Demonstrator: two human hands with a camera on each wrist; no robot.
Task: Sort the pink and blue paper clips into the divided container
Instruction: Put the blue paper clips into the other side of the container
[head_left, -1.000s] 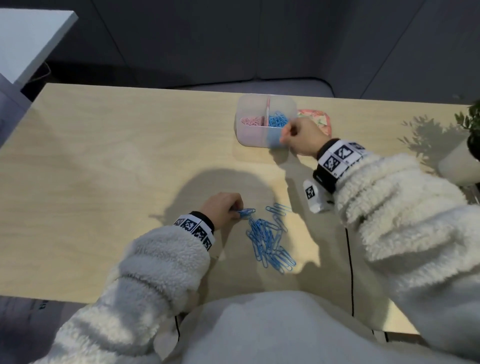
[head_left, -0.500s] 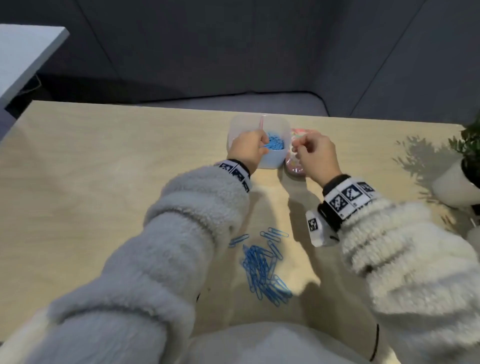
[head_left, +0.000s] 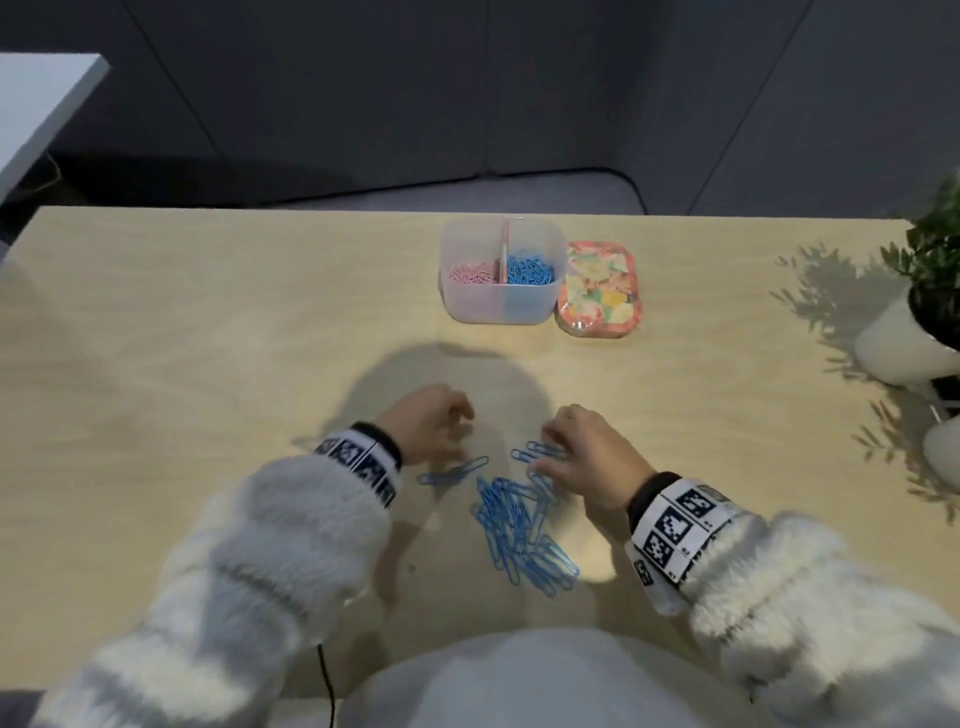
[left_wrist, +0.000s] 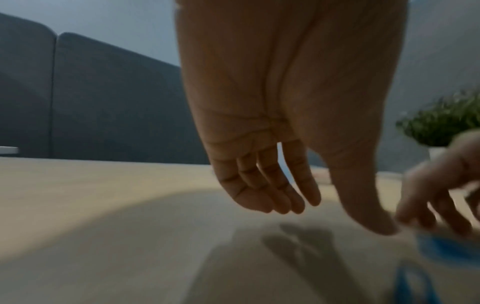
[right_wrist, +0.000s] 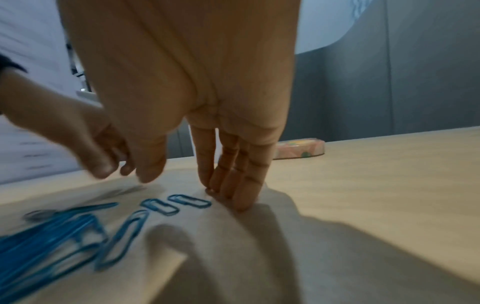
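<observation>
A pile of blue paper clips (head_left: 519, 530) lies on the wooden table near its front edge, with a few loose clips (right_wrist: 172, 203) beside it. At the far middle stands the translucent divided container (head_left: 498, 306); pink clips (head_left: 470, 273) fill its left half and blue clips (head_left: 530, 270) its right half. My left hand (head_left: 431, 426) hovers just left of the pile, fingers relaxed and empty (left_wrist: 272, 197). On the pile's right side my right hand (head_left: 582, 452) rests its straight fingertips (right_wrist: 233, 191) on the table next to two loose clips.
A flat tin with a colourful lid (head_left: 597, 291) lies right of the container. A potted plant in a white pot (head_left: 914, 332) stands at the table's right edge. A white desk corner (head_left: 36, 104) shows at the far left.
Both hands have come back from the container to the blue pile near me. The left hand no longer holds a clip.
</observation>
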